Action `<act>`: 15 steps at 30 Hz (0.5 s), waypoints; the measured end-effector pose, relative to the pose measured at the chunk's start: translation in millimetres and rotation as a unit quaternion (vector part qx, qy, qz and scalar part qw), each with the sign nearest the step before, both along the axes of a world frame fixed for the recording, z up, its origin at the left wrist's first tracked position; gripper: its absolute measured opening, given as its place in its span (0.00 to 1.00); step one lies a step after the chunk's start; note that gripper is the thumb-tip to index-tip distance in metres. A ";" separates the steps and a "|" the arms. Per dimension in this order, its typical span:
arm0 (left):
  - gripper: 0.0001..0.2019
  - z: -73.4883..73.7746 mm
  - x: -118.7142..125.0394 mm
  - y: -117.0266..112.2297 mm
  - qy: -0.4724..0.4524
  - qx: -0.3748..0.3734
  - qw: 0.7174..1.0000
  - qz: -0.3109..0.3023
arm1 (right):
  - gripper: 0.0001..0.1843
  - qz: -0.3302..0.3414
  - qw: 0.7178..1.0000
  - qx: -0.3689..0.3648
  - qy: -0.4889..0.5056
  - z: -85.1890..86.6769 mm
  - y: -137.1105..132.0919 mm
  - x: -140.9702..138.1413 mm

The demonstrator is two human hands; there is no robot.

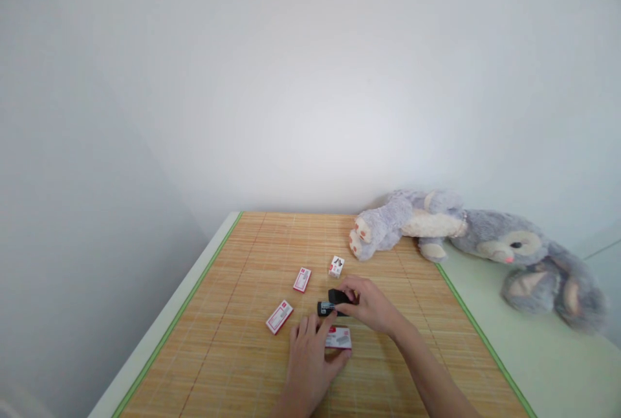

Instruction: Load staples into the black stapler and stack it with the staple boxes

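The right hand (371,305) grasps a black item (330,307) by its right end, the thumb and fingers closed about it; the item lies near the middle of the near part of a bamboo mat (233,340), and it shows a dark upper piece raised at an angle over a lower piece with pale printing (too small to read from here). The left hand (310,353) is palm down just on the near side of it, with a white-and-red box (341,338) between its thumb and index finger; the thumb lies along the box's near edge and the index finger reaches over to the lower edge of the black item, but whether this hand grips the box or only rests against it, I cannot tell. To the left of the hands, a flat red-edged box (279,317) lies tilted on the mat, and a second red-edged box (301,279) lies farther back. Beyond the black item stands a small white box (336,266) with a black picture on it. The mat, bordered in green, covers much of a pale surface (490,295), and a grey plush toy (434,224) lies across its far right corner, long ears toward the right.
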State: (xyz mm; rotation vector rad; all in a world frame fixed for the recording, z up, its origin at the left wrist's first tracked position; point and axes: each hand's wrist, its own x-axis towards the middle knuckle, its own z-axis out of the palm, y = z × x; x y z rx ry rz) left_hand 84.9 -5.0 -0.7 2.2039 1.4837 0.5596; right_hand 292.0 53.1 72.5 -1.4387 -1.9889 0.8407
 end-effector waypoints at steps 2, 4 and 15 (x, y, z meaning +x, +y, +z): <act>0.32 1.6 0.1 -0.9 -0.002 0.002 1.000 0.002 | 0.08 0.009 1.000 0.005 -0.019 -2.9 2.3 -9.6; 0.27 2.5 -0.1 -2.5 -0.005 0.005 1.000 0.004 | 0.08 0.017 0.999 0.007 -0.038 -6.3 3.4 -16.7; 0.16 -10.3 -52.1 -14.3 -0.004 0.089 0.990 0.108 | 0.05 -0.036 0.995 0.004 -0.088 -23.4 -13.6 3.8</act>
